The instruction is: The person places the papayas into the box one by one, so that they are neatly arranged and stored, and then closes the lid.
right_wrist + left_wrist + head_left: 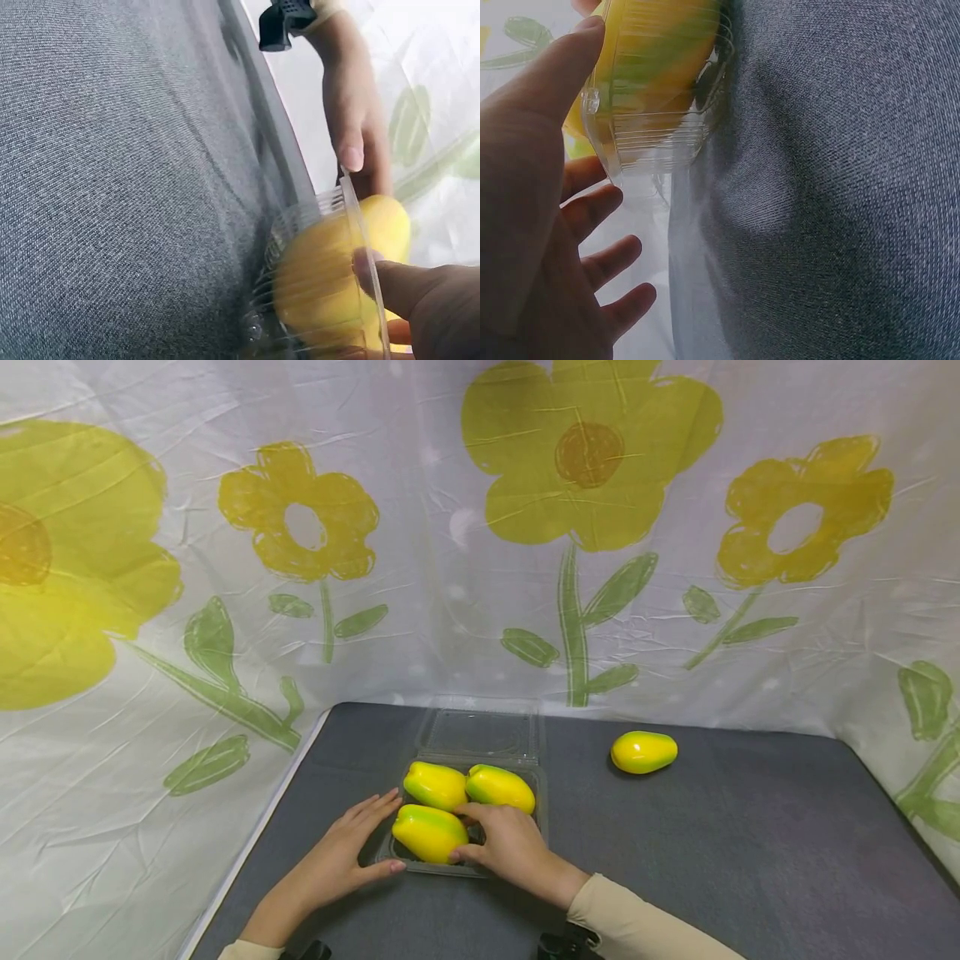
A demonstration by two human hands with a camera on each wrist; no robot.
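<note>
While my left hand (348, 852) lies with fingers straight and thumb at the clear plastic clamshell's (544, 802) near-left corner, my right hand (517, 847) pinches the front mango-like fruit (427, 832) at its right end. It sits inside, along the clamshell's near edge. I judge it stiff, light and slippery, best held round its fat middle (the thin wall beside it would likely buckle under pressure). It is smooth, plump and glossy yellow, with green along its top. Two similar fruits (500, 788) fill the far corners before the opened lid (483, 732); a loose fruit (643, 752) rests near the table's (712, 860) far edge.
</note>
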